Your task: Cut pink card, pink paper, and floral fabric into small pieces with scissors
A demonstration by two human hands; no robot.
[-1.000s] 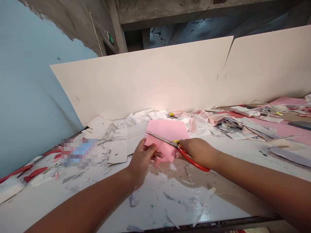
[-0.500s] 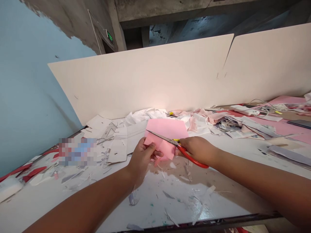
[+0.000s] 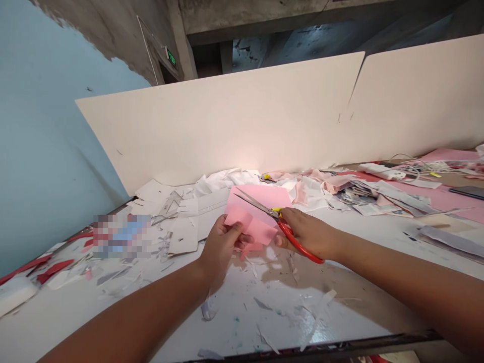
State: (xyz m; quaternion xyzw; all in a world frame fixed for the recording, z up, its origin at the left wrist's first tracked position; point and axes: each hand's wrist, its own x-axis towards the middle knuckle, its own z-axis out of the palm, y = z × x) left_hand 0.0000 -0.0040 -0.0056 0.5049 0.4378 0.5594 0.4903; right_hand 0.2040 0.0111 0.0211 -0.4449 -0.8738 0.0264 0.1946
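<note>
A pale partition (image 3: 219, 126) stands behind my white table (image 3: 181, 307), where paper scraps (image 3: 262, 304) lie scattered. My left hand (image 3: 222, 243) pinches the pink paper (image 3: 260, 230) between thumb and fingers, in front of me over the table. My right hand (image 3: 312, 233) grips the scissors (image 3: 298, 245) by their red handles, blades pointing away and leftward over the paper.

Place: seemed a craft workshop
Counter (image 3: 223, 330): was strewn with paper scraps (image 3: 262, 303)
Beams (image 3: 272, 17): were bare concrete
Sign (image 3: 171, 57): glowed green beyond
</note>
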